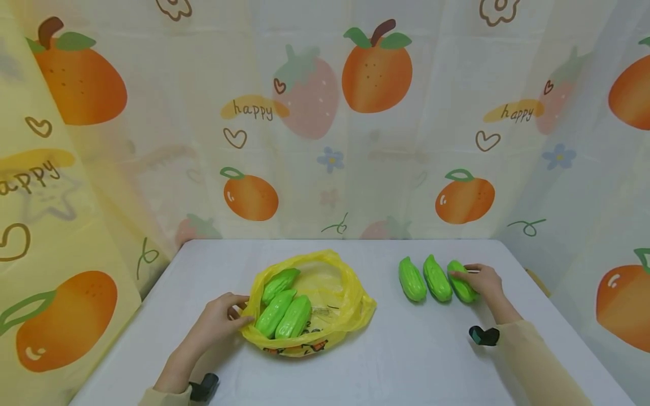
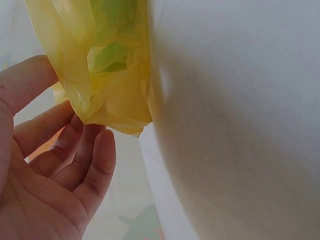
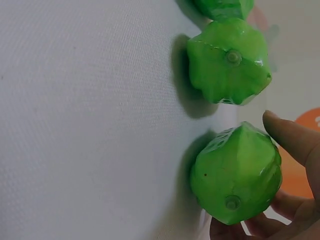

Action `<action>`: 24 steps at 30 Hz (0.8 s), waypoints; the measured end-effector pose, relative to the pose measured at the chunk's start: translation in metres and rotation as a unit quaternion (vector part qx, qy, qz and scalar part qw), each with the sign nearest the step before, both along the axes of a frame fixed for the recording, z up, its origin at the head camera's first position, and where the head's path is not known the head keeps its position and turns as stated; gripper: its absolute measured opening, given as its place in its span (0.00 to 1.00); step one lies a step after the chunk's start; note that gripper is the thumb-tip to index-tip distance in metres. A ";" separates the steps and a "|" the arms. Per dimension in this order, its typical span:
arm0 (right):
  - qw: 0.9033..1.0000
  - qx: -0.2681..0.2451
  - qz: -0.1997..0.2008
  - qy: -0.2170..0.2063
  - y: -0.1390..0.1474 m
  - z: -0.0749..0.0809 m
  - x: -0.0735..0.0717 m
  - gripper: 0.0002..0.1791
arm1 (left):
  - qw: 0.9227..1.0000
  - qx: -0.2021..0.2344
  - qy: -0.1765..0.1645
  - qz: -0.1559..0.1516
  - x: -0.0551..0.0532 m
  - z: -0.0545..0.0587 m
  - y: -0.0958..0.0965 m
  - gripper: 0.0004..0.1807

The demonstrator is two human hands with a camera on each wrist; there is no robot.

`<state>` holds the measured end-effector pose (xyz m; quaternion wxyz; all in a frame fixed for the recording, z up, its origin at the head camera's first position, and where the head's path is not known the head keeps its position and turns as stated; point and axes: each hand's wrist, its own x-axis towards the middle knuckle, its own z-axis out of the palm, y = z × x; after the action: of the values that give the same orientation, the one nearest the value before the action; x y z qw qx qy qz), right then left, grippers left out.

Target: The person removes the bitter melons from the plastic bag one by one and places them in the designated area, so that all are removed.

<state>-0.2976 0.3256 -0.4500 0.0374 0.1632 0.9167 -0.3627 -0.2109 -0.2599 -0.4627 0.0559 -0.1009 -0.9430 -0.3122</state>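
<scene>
A yellow plastic bag (image 1: pixel 355 307) lies opened wide on the table, with three glossy, ridged green toy gourds (image 1: pixel 294 318) inside its left half. At its left rim, my left hand (image 1: pixel 218 318) holds the bag edge between thumb and fingers; the left wrist view shows the thin yellow film (image 2: pixel 115 102) there. To the right stand three more gourds in a row. My right hand (image 1: pixel 484 282) grips the rightmost gourd (image 1: pixel 459 285), thumb on one side and fingers curled round the other. Just left of it lie the middle gourd (image 1: pixel 437 279) and the left gourd (image 1: pixel 412 280).
A white cloth covers the table (image 1: pixel 406 361). Behind and at both sides hangs a fruit-printed curtain (image 1: pixel 304 169). Each wrist wears a black strap device, seen by the left sleeve (image 1: pixel 205 388) and the right sleeve (image 1: pixel 484 336).
</scene>
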 end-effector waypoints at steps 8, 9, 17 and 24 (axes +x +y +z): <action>1.000 0.005 0.007 -0.018 0.004 0.000 0.002 0.45 | 1.000 0.001 -0.001 -0.001 0.000 0.001 0.000 0.24; 1.000 0.005 0.007 -0.019 0.005 -0.001 0.002 0.45 | 1.000 0.000 -0.002 0.001 0.000 0.001 0.000 0.24; 1.000 -0.013 -0.002 -0.026 0.012 -0.001 0.006 0.47 | 1.000 -0.001 -0.005 0.000 -0.001 0.002 0.001 0.24; 0.999 -0.018 0.005 -0.026 0.013 -0.001 0.012 0.48 | 1.000 -0.003 0.000 -0.001 -0.001 0.000 0.001 0.24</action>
<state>-0.2855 0.3389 -0.4509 0.0660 0.1677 0.9096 -0.3744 -0.2118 -0.2593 -0.4626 0.0556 -0.1025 -0.9438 -0.3094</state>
